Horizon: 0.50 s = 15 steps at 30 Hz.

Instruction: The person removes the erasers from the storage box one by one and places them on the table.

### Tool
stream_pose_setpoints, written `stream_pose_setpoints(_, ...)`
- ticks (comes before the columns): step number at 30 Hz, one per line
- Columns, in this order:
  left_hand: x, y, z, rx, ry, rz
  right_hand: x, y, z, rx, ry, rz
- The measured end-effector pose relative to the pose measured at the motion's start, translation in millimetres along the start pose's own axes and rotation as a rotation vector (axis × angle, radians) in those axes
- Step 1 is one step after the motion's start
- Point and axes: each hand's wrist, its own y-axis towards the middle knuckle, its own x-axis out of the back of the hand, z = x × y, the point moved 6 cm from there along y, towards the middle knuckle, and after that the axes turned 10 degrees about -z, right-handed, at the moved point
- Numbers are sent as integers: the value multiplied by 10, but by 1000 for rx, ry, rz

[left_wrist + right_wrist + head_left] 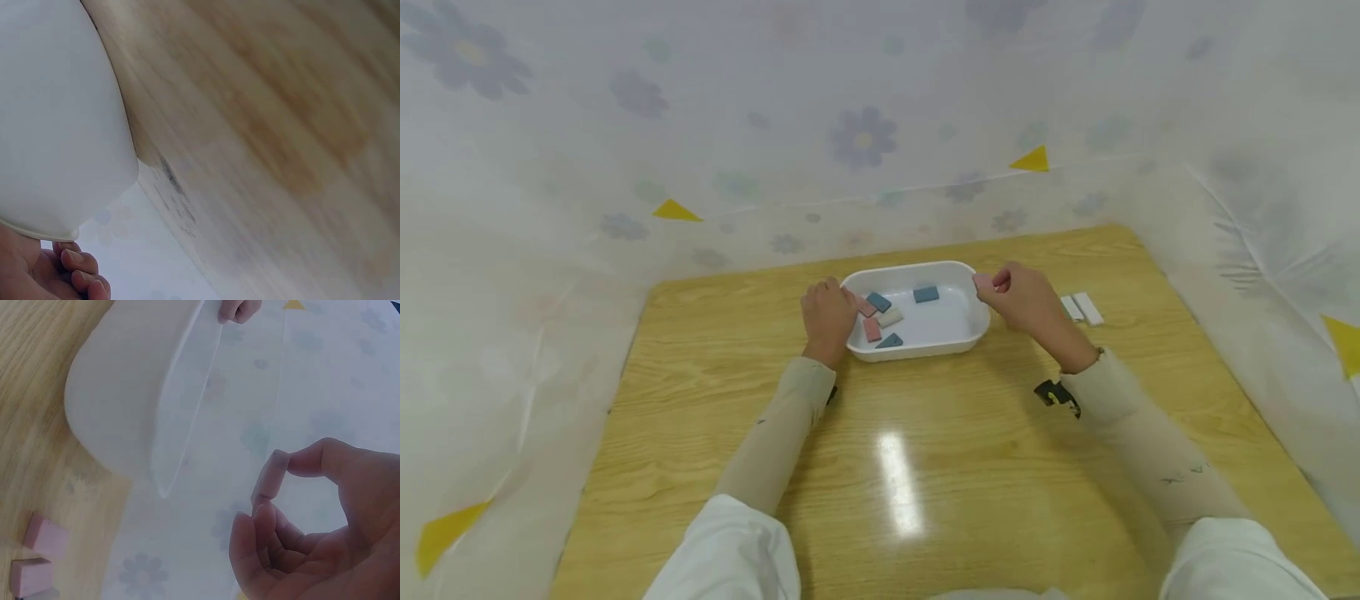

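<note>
A white oval tray point(917, 351) lies on the table with several small flat blocks in it. Most are at its left end: a pink block point(872, 330), a cream block point(891, 317), a blue block point(878, 302) and a blue triangular block point(891, 341). Another blue block point(927, 294) lies apart, towards the back. My left hand point(830, 315) grips the tray's left end, its curled fingers point(86, 262) at the rim. Over the right end, my right hand point(1024, 297) pinches a small pink block point(270, 478) between thumb and fingertips.
Right of the tray, beyond my right hand, two pale blocks point(1087, 309) lie side by side on the wooden table point(715, 433). A flower-printed sheet point(790, 100) walls in the table's back and sides, with yellow triangles point(1032, 159) on it.
</note>
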Motion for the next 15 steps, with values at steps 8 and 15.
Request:
stream_pose_setpoints(8,11,-14,-2,3,-11,-12,167,-63,-339,-73,-61,15)
stream_pose_setpoints(15,2,6,3,11,-1,7,76,-126,-566,-33,-100,7)
